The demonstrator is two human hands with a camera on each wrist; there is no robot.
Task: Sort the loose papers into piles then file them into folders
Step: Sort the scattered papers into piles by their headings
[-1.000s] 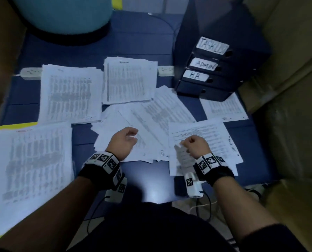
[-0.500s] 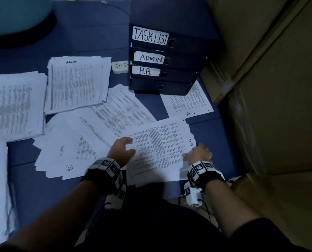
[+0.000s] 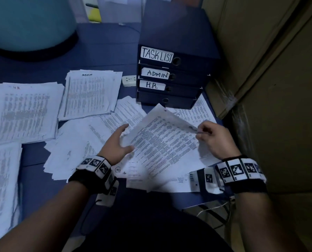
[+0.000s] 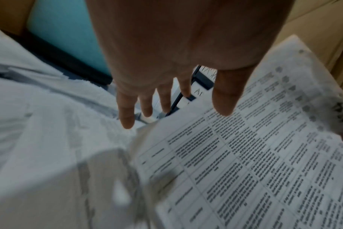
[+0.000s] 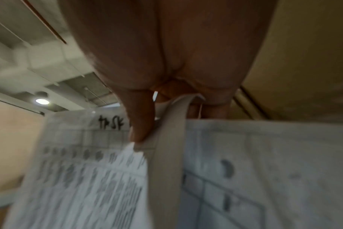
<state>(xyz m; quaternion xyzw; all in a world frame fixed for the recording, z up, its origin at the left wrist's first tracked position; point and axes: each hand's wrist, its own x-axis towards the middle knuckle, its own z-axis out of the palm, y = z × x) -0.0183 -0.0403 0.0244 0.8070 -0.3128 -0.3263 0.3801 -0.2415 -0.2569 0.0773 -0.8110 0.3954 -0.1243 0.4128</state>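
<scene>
- The right hand [image 3: 212,138] pinched the raised sheets [image 3: 162,142], marked "TASK", near the binders [image 3: 171,77].
- The left hand [image 3: 118,145] lay open, fingers straight, at their left edge.
- Binder labels read "TASK LIST", "ADMIN", "H.R."
- Piles were headed "ADMIN" [image 3: 89,93] and "HR" [image 3: 24,113].

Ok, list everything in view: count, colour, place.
binders: four, dark blue, stacked far right; labels TASK LIST, ADMIN, H.R.
ADMIN pile: one, white, far centre
HR pile: one, white, left
loose papers: several, white, centre
task list sheets: a few, white, lifted
power strip: one, white, beside the binders
table: one, blue
left hand: open, at the sheets' left edge
right hand: pinches the sheets' corner
</scene>
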